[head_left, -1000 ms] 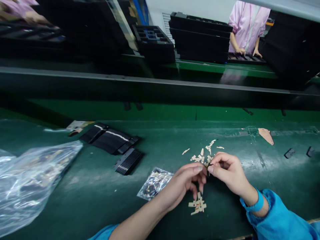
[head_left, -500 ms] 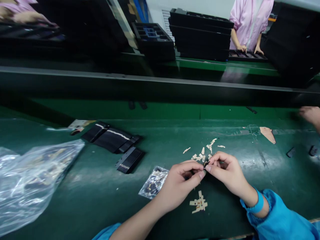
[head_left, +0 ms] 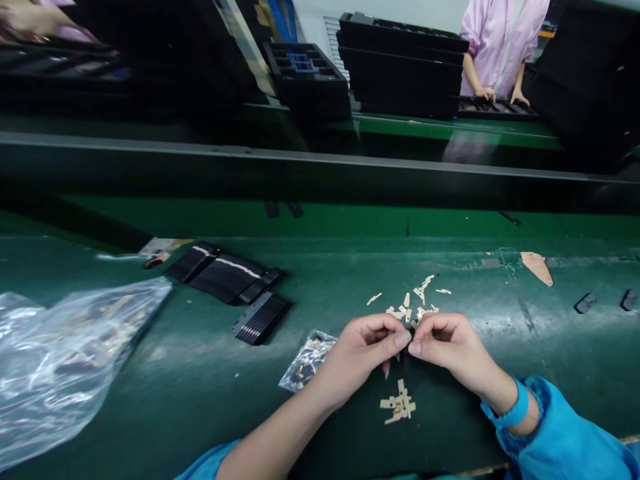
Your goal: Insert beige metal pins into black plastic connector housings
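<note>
My left hand [head_left: 373, 347] and my right hand [head_left: 447, 340] meet fingertip to fingertip over the green bench [head_left: 310, 280]. Both are closed in a pinch around a small dark piece [head_left: 410, 331], mostly covered by my fingers, so its kind does not show. Just beyond the fingertips lie scattered cream-coloured slips [head_left: 401, 312]. Nearer to me is a small pile of similar cream pieces [head_left: 399, 403]. A small clear plastic bag [head_left: 306, 360] with dark bits inside lies beside my left wrist.
Left of my hands are flat black ribbed parts [head_left: 227, 273] and a shorter black ribbed block [head_left: 261, 319]. A large clear bag [head_left: 75, 360] covers the left side. Two small black pieces [head_left: 585, 303] lie at right. Across the raised ledge [head_left: 320, 157], a person in pink [head_left: 500, 53] works near stacked black trays [head_left: 400, 67].
My fingertips have shifted slightly and cover more of the small dark piece. The other person's hand at the right edge has left the view. The view has moved a little.
</note>
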The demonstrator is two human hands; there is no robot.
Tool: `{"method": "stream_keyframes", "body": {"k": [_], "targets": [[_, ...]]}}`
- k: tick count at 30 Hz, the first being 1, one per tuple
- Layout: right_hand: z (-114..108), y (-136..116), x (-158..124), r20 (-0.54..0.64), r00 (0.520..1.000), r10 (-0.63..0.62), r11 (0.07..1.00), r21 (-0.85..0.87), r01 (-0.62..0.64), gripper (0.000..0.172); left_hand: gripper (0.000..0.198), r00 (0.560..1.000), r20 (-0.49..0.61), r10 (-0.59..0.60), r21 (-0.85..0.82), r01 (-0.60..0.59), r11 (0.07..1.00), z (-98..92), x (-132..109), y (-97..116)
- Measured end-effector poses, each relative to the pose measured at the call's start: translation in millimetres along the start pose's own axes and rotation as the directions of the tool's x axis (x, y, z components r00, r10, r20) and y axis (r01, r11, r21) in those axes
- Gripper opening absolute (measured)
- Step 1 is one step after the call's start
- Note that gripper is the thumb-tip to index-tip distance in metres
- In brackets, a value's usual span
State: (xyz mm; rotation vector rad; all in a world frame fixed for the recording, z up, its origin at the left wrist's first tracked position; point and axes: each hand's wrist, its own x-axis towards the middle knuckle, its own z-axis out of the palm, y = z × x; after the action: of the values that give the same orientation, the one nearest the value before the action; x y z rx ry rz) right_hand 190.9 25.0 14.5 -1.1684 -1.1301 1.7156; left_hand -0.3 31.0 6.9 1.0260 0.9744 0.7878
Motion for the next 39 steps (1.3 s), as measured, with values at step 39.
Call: {"method": "stream_keyframes", "body": {"k": [39], "targets": [[-6.0, 4.3, -2.3, -0.045, 0.998, -0.041, 0.998, -0.054, 0.039, 0.021, 0.036, 0.832, -0.392, 0.392, 0.898, 0.254, 0.36, -128.5, -48.8, 2.2]]}}
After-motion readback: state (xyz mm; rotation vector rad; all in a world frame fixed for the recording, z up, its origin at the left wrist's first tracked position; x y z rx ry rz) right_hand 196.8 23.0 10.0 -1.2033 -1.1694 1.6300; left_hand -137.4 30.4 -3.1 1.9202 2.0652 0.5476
